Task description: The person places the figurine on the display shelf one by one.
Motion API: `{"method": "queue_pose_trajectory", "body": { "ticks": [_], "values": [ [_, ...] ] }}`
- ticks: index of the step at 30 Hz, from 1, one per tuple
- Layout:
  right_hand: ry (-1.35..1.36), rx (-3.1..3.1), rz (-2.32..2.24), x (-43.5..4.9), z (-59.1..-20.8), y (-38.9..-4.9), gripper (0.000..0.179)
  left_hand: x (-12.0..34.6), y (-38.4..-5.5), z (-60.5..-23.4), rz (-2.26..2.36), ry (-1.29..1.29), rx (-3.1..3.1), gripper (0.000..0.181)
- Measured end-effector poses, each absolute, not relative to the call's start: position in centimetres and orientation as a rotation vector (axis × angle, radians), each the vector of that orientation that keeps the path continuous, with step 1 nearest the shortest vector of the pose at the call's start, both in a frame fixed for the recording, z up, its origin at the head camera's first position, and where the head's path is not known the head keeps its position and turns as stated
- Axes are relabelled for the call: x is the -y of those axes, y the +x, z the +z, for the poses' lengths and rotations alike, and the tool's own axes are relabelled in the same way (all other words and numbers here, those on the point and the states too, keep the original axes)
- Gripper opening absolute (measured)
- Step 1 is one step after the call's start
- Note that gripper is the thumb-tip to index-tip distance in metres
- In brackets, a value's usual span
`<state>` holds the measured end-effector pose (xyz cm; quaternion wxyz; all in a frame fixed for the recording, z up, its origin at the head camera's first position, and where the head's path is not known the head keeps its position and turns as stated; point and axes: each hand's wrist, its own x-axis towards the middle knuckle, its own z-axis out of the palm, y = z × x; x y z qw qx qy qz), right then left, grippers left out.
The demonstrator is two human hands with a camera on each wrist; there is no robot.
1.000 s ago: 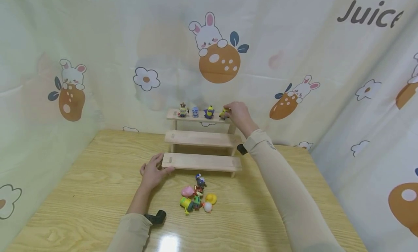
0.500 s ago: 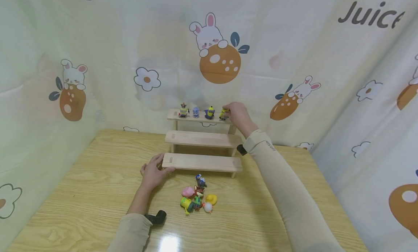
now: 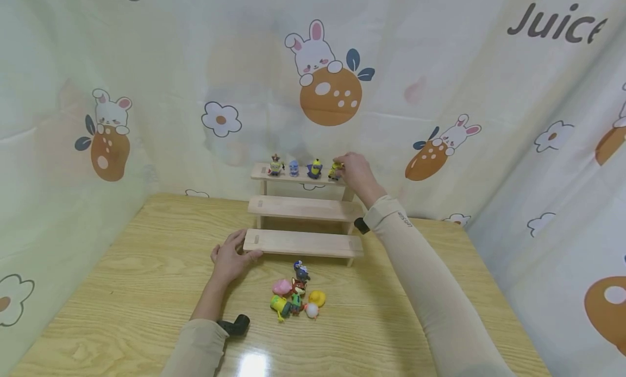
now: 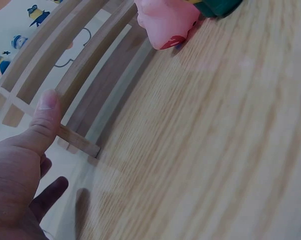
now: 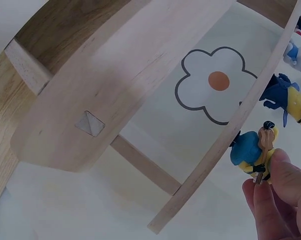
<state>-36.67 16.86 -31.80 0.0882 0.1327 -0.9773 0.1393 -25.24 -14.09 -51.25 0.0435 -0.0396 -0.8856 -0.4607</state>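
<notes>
My right hand [image 3: 359, 175] pinches a yellow minion figure [image 5: 251, 150] with blue trousers and a small guitar, at the right end of the stand's top shelf. Its feet touch or nearly touch the board. Left of it on that shelf stand a minion in a dark blue cape [image 3: 314, 169], a light blue figure [image 3: 293, 168] and a crowned minion [image 3: 275, 166]. At the left end of the three-step wooden stand [image 3: 303, 241], my left hand [image 3: 230, 260] grips the lowest board, its thumb [image 4: 46, 112] on the front edge and some fingers hidden behind.
On the table before the stand lie a fox figure [image 3: 297, 298], a pink toy [image 3: 281, 287], a yellow-green minion [image 3: 280, 305], a yellow duck [image 3: 317, 297], a white ball-like toy [image 3: 311, 310] and a dark blue-capped figure [image 3: 301, 270]. A printed curtain [image 3: 195, 67] hangs close behind.
Both hands stay in nearly the same place. The minion with the guitar stays pinched at the top shelf's right end; the whole view shifts very slightly.
</notes>
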Motion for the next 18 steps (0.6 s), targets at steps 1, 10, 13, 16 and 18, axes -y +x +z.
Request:
{"method": "queue_pose_trajectory", "body": {
  "ticks": [1, 10, 13, 16, 18],
  "values": [
    [0.395, 2.908, 0.409, -16.8, -31.8, -36.7, 0.036, 14.1, -25.2, -51.2, -1.41, -0.121, 2.707, 0.081],
    [0.372, 2.918, 0.392, -17.0, -31.5, -36.4, 0.041, 14.0, -25.2, -51.2, -1.407, -0.126, 2.704, 0.081],
    [0.366, 2.92, 0.404, -17.2, -31.2, -36.2, 0.043, 14.0, -25.1, -51.2, -1.407, -0.125, 2.705, 0.082],
    [0.356, 2.901, 0.456, -17.6, -30.9, -35.7, 0.045, 14.0, -25.1, -51.2, -1.399, -0.124, 2.711, 0.082],
    [0.339, 2.88, 0.537, -17.8, -30.9, -35.3, 0.045, 14.1, -25.1, -51.2, -1.395, -0.121, 2.717, 0.082]
  ]
}}
